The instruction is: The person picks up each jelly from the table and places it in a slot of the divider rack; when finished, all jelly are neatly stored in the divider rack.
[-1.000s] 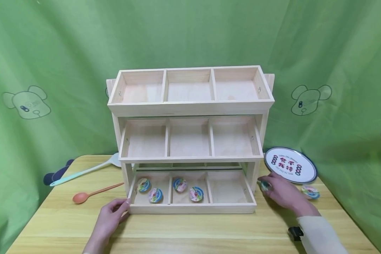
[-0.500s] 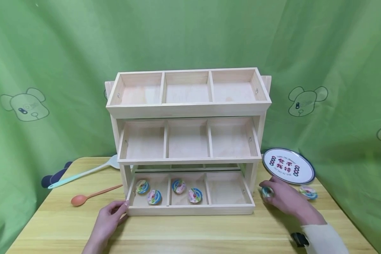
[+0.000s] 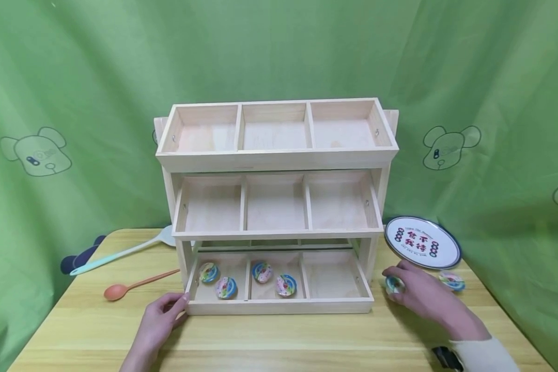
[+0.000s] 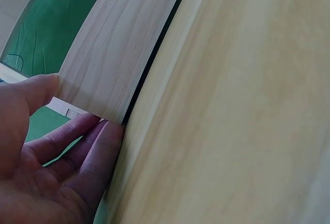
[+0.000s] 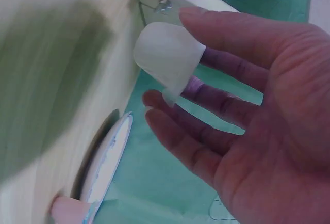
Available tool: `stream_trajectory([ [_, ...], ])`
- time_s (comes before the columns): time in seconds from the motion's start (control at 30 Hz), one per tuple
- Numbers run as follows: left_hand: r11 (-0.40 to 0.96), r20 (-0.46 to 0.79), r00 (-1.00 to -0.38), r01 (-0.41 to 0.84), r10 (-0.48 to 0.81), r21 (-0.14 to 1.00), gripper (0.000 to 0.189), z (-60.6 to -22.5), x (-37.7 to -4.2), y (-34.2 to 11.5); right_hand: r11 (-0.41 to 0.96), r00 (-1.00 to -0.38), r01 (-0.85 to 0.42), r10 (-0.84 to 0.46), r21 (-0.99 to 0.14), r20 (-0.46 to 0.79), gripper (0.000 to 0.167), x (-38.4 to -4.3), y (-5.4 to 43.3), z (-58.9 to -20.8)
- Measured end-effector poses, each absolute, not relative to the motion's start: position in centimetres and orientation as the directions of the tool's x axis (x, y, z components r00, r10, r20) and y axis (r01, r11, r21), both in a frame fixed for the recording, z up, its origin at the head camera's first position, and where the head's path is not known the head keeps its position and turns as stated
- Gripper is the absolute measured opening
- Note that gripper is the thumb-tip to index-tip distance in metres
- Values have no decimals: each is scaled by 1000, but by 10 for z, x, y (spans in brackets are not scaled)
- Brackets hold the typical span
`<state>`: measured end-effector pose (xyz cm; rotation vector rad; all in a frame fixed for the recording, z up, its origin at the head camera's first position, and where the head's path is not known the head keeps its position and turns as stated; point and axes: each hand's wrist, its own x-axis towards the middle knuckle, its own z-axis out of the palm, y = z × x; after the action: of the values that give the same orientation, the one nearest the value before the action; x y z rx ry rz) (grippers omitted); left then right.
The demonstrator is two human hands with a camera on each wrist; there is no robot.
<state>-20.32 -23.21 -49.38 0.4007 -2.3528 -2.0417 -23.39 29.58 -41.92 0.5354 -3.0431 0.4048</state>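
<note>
A three-tier wooden rack with divided trays stands on the table. My left hand pinches the front left corner of its bottom tray, thumb above and fingers below in the left wrist view. Several small jelly cups with printed lids lie in that tray, among them one jelly cup in the left compartment and another jelly cup in the middle one. Right of the rack, my right hand holds a jelly cup between thumb and fingers, just above the table. Behind that hand lies one more jelly cup.
A white oval plate with a blue rim and red lettering lies at the back right. To the left are an orange spoon and a pale blue long-handled utensil. A green curtain hangs behind the table.
My right hand has shifted slightly right and toward the table's front with the jelly cup in its fingers. The left hand keeps its place on the tray corner.
</note>
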Motion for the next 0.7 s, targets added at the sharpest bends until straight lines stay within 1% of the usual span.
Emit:
stream_trajectory([
  [0.3,116,-171,-964,-197,-202,974,41,-494,-202,-231,896,-931,-366,-351,-253,103,45,-221,293,-411],
  [0.53,117,-167,-968,-190,-186,975,46,-494,-203,-232,897,-926,-377,-357,-230,125,46,-215,292,-407],
  [0.7,116,-165,-968,-189,-188,975,46,-493,-202,-232,895,-928,-372,-352,-248,120,46,-209,290,-402],
])
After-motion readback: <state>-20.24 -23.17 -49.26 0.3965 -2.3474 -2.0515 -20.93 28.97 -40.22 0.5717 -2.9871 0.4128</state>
